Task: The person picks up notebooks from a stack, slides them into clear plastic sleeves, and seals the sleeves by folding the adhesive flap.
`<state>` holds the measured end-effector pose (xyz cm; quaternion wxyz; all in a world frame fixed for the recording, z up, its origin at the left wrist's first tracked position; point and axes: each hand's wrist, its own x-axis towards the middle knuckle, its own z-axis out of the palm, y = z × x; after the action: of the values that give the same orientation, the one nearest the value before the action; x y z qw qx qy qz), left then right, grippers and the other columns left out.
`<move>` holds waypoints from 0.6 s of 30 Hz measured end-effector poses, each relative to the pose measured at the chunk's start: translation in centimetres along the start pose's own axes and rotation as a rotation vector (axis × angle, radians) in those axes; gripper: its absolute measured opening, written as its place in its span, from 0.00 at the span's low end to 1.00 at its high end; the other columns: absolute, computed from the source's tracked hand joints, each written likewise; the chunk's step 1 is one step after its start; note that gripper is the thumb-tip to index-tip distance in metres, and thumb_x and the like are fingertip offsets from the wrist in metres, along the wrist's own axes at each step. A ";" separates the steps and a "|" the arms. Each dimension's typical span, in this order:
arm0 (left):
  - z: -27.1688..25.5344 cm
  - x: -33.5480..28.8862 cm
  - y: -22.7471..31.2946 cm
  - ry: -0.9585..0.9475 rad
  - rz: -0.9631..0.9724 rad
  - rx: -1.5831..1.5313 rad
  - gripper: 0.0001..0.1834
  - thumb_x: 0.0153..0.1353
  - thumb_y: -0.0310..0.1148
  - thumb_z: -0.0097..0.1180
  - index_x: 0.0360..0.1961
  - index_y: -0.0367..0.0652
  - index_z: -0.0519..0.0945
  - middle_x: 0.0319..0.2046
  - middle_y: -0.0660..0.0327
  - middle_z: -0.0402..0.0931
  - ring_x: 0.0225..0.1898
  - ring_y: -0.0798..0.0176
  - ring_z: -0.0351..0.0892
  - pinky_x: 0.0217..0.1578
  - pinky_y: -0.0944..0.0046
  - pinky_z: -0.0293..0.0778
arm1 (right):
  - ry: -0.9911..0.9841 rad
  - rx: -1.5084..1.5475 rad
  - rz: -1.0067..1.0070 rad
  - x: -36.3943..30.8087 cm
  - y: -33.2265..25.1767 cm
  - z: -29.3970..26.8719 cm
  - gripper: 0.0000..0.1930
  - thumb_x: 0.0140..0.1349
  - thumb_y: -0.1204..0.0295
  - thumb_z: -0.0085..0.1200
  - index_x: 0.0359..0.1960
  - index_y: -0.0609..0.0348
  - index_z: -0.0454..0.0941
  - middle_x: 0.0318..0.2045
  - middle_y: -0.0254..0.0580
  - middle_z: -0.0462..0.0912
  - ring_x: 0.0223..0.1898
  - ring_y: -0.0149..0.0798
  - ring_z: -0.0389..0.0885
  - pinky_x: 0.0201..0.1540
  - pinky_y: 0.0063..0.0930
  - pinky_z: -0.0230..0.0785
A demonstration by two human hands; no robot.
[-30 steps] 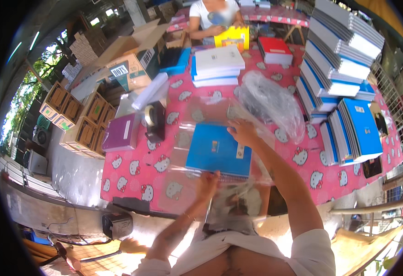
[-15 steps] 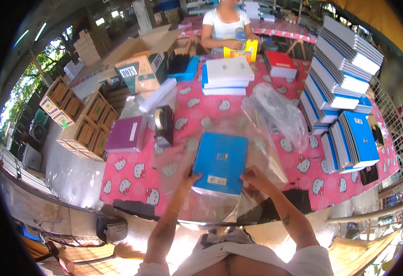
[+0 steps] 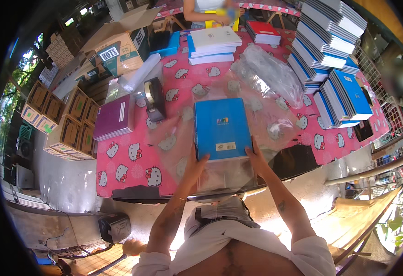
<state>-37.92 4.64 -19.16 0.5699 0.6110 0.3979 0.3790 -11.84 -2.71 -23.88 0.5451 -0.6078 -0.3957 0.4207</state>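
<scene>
A thick blue-covered notebook or stack of notebooks (image 3: pixel 222 126) lies cover up near the front of the table, with a small white label at its near end. My left hand (image 3: pixel 197 162) is closed on its near left side, thumb along the edge. My right hand (image 3: pixel 258 158) grips the near right side the same way. Clear plastic sheeting (image 3: pixel 174 133) spreads under and around the blue block; whether any of it covers the top I cannot tell. Left of it stands a black tape dispenser (image 3: pixel 155 103) with a roll of tape.
Purple notebooks (image 3: pixel 115 117) lie at the left. Crumpled clear plastic (image 3: pixel 272 76) is beyond my right hand. Tall notebook piles (image 3: pixel 328 50) line the right side. White-topped books (image 3: pixel 215 43), red books (image 3: pixel 263 32) and an open carton (image 3: pixel 125 53) are farther back. Across the table, a person handles something yellow.
The view has tilted lower. The blue block sits straighter and slightly farther from the table's front edge. My right hand has shifted from plastic at its corner onto its side.
</scene>
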 end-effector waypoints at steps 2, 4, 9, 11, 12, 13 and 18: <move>-0.3 -0.8 0.8 -0.062 -0.059 -0.023 0.47 0.63 0.38 0.62 0.74 0.35 0.47 0.68 0.47 0.56 0.68 0.55 0.57 0.67 0.58 0.55 | -0.044 -0.052 0.030 -1.5 -2.1 -0.6 0.42 0.70 0.55 0.50 0.75 0.62 0.40 0.71 0.55 0.59 0.72 0.49 0.58 0.71 0.37 0.47; -0.7 -2.2 1.9 -0.167 -0.059 0.003 0.49 0.64 0.41 0.61 0.74 0.34 0.44 0.69 0.45 0.56 0.70 0.54 0.56 0.68 0.59 0.54 | -0.084 -0.099 0.060 -3.3 -3.2 -1.8 0.44 0.69 0.52 0.50 0.75 0.63 0.40 0.73 0.54 0.56 0.73 0.50 0.55 0.73 0.41 0.43; -4.1 -9.0 0.7 -0.299 0.158 0.528 0.59 0.56 0.55 0.66 0.71 0.26 0.46 0.69 0.43 0.52 0.72 0.44 0.50 0.69 0.48 0.50 | -0.369 -0.907 -0.119 -9.9 -3.9 -5.4 0.59 0.53 0.33 0.57 0.75 0.61 0.44 0.74 0.51 0.51 0.75 0.52 0.50 0.72 0.62 0.33; -3.8 -10.0 1.0 -0.330 0.236 0.842 0.60 0.54 0.59 0.66 0.70 0.24 0.48 0.69 0.41 0.53 0.72 0.39 0.49 0.69 0.44 0.50 | -0.385 -1.034 -0.209 -11.2 -4.6 -5.8 0.59 0.50 0.32 0.58 0.74 0.60 0.47 0.74 0.49 0.53 0.75 0.51 0.51 0.72 0.61 0.35; -3.6 -10.1 1.1 -0.353 0.336 0.960 0.59 0.52 0.61 0.64 0.69 0.25 0.52 0.66 0.41 0.55 0.70 0.37 0.53 0.67 0.42 0.51 | -0.407 -1.154 -0.309 -11.6 -4.7 -6.0 0.60 0.47 0.31 0.59 0.74 0.58 0.50 0.73 0.47 0.54 0.74 0.50 0.51 0.72 0.60 0.36; -3.4 -10.0 1.4 -0.373 0.439 1.084 0.57 0.51 0.63 0.63 0.68 0.27 0.56 0.64 0.41 0.57 0.67 0.35 0.56 0.66 0.39 0.53 | -0.408 -1.153 -0.310 -11.5 -4.9 -5.7 0.60 0.47 0.31 0.59 0.74 0.58 0.50 0.73 0.47 0.54 0.74 0.50 0.51 0.72 0.60 0.36; -2.3 -7.6 0.3 -0.364 0.634 1.089 0.49 0.52 0.63 0.62 0.63 0.35 0.65 0.58 0.46 0.62 0.61 0.41 0.60 0.62 0.40 0.56 | -0.355 -1.118 -0.563 -9.1 -5.6 -3.9 0.45 0.49 0.40 0.64 0.64 0.55 0.67 0.61 0.45 0.67 0.65 0.51 0.64 0.68 0.54 0.50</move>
<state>-43.05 -1.40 -18.78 0.0980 0.9541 0.2308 0.1637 -11.32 -12.00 -17.34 0.1624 -0.5940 -0.7831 0.0865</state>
